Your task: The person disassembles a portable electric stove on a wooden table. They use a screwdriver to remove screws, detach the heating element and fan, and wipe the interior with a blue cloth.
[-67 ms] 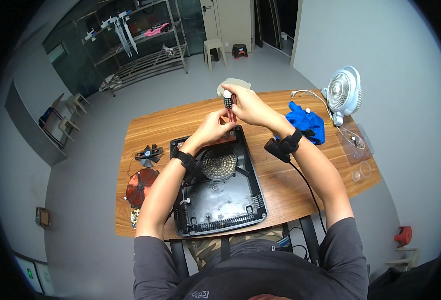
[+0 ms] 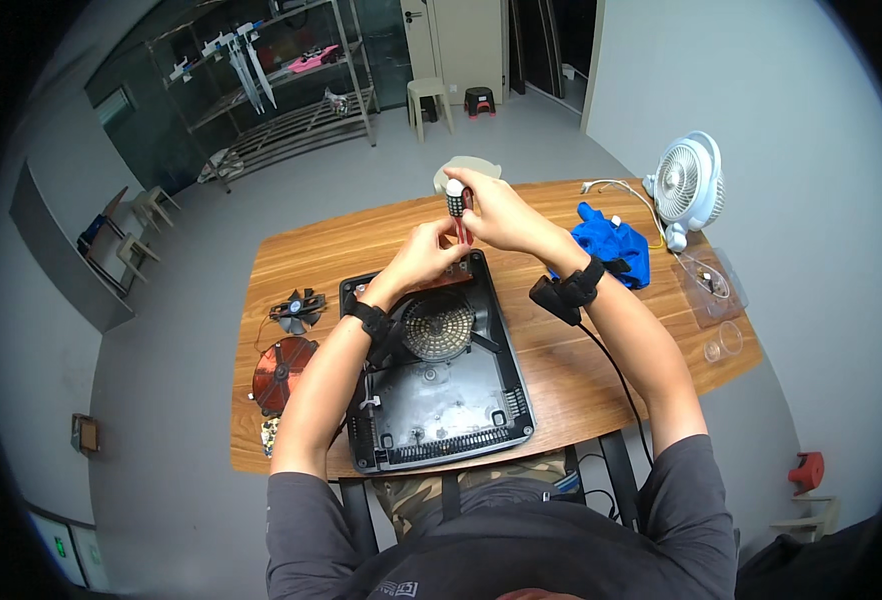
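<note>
An upright screwdriver (image 2: pixel 457 204), red and black with a white top, stands at the far edge of an opened black appliance housing (image 2: pixel 431 397). My right hand (image 2: pixel 498 212) is closed around its handle. Lower down, my left hand (image 2: pixel 427 255) has its fingers closed about the red lower part; the tip is hidden by the fingers. Beneath my left hand, a reddish-brown board (image 2: pixel 448 281) shows in part at the housing's far end. A round vent grille (image 2: pixel 439 328) lies in the housing's middle, partly behind my left wrist.
A small black fan (image 2: pixel 299 311) and a copper coil disc (image 2: pixel 283 375) lie left of the housing. On the right are a blue cloth (image 2: pixel 611 245), a white desk fan (image 2: pixel 686 182) and a clear tray (image 2: pixel 711 288). A black cable (image 2: pixel 621 375) hangs from my right wrist strap.
</note>
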Available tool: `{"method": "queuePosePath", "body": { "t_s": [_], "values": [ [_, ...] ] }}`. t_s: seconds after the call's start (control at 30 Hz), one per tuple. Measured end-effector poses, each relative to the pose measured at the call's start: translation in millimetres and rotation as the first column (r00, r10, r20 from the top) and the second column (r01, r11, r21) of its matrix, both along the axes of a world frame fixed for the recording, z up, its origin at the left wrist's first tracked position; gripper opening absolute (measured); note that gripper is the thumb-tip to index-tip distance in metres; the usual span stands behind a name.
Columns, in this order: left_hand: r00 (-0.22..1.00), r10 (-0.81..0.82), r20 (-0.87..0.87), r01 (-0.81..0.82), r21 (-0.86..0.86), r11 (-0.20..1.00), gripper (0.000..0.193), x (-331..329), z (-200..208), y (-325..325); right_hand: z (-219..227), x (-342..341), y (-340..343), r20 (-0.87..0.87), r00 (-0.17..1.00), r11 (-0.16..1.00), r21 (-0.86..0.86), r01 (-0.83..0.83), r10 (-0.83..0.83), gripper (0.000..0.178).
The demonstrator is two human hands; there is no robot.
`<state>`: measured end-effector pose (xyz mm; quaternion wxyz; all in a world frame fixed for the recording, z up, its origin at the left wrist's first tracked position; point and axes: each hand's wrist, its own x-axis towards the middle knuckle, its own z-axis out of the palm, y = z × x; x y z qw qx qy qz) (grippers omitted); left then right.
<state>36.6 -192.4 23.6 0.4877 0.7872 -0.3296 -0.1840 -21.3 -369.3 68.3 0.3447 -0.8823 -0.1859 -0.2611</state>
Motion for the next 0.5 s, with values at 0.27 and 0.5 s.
{"method": "queuePosePath", "body": {
  "t_s": [0.27, 0.5],
  "values": [
    [0.967, 0.074, 0.245, -0.075, -0.007, 0.997, 0.035, -5.3, -2.3, -4.3, -6.3, -1.2, 5.6, -0.048, 0.993, 0.993, -0.053, 0.102, -0.105, 0.061],
    [0.988, 0.05, 0.147, -0.042, -0.057, 0.997, 0.038, -1.2, -3.6, 1.3, -10.3, 2.4, 9.9, -0.058, 0.994, 0.992, 0.086, 0.092, -0.087, 0.057]
  ]
}}
